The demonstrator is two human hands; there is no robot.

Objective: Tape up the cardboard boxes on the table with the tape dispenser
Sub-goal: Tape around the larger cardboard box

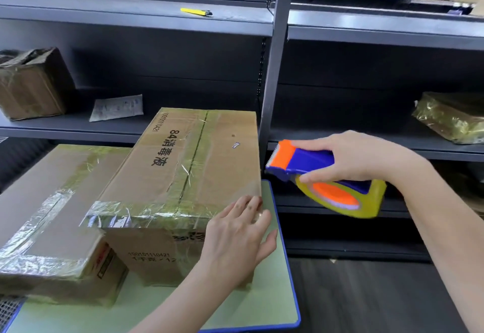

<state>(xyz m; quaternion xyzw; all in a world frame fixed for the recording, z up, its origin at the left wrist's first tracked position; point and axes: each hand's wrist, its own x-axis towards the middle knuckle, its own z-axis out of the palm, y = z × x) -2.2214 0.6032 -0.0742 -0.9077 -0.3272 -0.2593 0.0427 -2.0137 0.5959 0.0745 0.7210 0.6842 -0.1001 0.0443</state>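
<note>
While the left hand lies spread on the near right corner of the taller box on the table, the right hand, gripping the tape dispenser just beside it, should start each strip past the edge, pressing firmly.

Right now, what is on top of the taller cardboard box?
Clear tape along the centre seam and near edge, a small sticker, and the left hand pressing flat on the near right corner. What lies beneath that hand is covered.
</note>
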